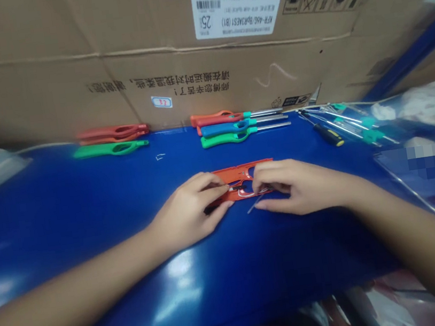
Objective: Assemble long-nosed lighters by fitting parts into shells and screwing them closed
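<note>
Head view: I am watching from my remote seat as the two bare hands are meeting over an orange casing [223, 175], which is lying opened out on the blue table [107, 216], near the middle of my screen. The left hand [189, 205] is gripping the casing's left end, its thumb pressing at the near edge and its index fingertip touching beside a small black-and-white part [238, 187] inside. The right hand [305, 183] is curling its fingers over the casing's right end. A thin strip [253, 205] is slanting out beside its thumb; I cannot tell whether those fingers are closing on it or only touching it.

Beyond the hands, a red handle [100, 133] and a green handle [98, 149] are lying at the left, against or just beside the cardboard box [70, 97]. Farther right, a blue lighter [216, 130] and a green lighter [222, 140] are pointing their metal tubes rightward. A screwdriver [330, 135] with a black-and-yellow handle is resting by several metal rods [342, 113] with teal ends.
</note>
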The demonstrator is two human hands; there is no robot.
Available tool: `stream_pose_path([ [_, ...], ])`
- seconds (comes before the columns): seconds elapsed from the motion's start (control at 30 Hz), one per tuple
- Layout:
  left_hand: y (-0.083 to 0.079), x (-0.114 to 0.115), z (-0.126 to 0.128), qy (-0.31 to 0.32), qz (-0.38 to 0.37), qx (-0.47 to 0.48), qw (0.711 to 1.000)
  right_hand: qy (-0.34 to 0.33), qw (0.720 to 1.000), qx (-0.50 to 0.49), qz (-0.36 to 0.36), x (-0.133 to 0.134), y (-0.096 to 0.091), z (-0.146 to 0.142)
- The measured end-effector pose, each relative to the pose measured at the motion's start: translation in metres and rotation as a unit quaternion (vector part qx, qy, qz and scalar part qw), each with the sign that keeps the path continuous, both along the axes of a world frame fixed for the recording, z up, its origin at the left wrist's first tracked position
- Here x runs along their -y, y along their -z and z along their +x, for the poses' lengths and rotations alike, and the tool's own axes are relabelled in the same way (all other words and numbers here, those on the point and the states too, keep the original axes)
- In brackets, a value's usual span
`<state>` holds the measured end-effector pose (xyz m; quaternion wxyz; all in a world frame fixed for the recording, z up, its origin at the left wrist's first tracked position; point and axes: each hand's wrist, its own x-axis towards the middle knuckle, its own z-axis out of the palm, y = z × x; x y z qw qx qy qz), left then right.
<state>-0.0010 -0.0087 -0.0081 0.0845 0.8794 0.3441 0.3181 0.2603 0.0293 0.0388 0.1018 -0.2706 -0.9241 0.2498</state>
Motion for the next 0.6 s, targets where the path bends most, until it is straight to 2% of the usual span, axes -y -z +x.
stream_pose_path([
  [0.13, -0.001, -0.001, 0.001, -0.01, -0.008, -0.012, 1.0, 0.068, 0.997, -0.01, 0.032, 0.001, 0.009, -0.006],
  [0.33, -0.005, -0.003, -0.001, -0.018, -0.024, -0.019, 0.999, 0.132, 0.984, 0.055, 0.106, 0.007, 0.018, -0.015],
  [0.47, -0.006, -0.002, -0.002, -0.031, -0.037, -0.033, 0.998, 0.158, 0.982, 0.052, 0.094, 0.007, 0.02, -0.017],
  [0.6, -0.007, -0.002, -0.001, -0.022, -0.054, -0.041, 0.997, 0.147, 0.986, 0.035, 0.075, 0.004, 0.022, -0.017],
])
